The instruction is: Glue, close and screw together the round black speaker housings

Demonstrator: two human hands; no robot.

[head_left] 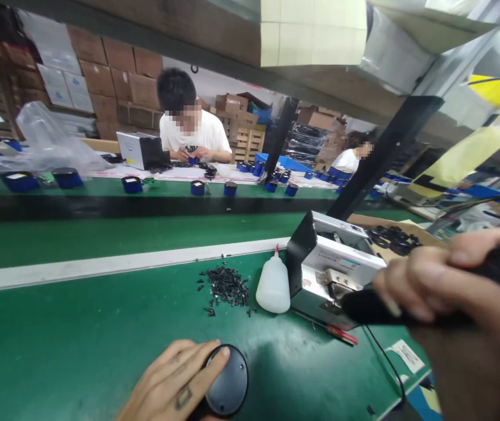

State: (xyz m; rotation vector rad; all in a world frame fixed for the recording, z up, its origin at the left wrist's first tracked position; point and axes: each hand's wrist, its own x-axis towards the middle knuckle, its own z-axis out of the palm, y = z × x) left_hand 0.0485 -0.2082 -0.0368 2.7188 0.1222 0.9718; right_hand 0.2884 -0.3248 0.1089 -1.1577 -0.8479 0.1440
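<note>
My left hand (175, 383) is wrapped around a round black housing with a flat grey disc face (227, 383). Small holes show near the rim of that face, which is turned up toward me. At the right, my right hand (434, 280) grips a black electric screwdriver (364, 305), blurred by motion. Its front end points left, at the metal front of a screw feeder (335, 263); whether the tip touches is hard to tell. A white squeeze bottle with a red tip (273, 283) stands beside the feeder. Left of the bottle lies a pile of small black parts (227, 285).
A red-handled tool (341, 335) and a black cable lie by the feeder. Behind it is a cardboard box of black rings (392, 238). Blue round parts (132, 184) line the opposite bench edge, where a person (195, 131) works. A dark post (385, 155) rises at right.
</note>
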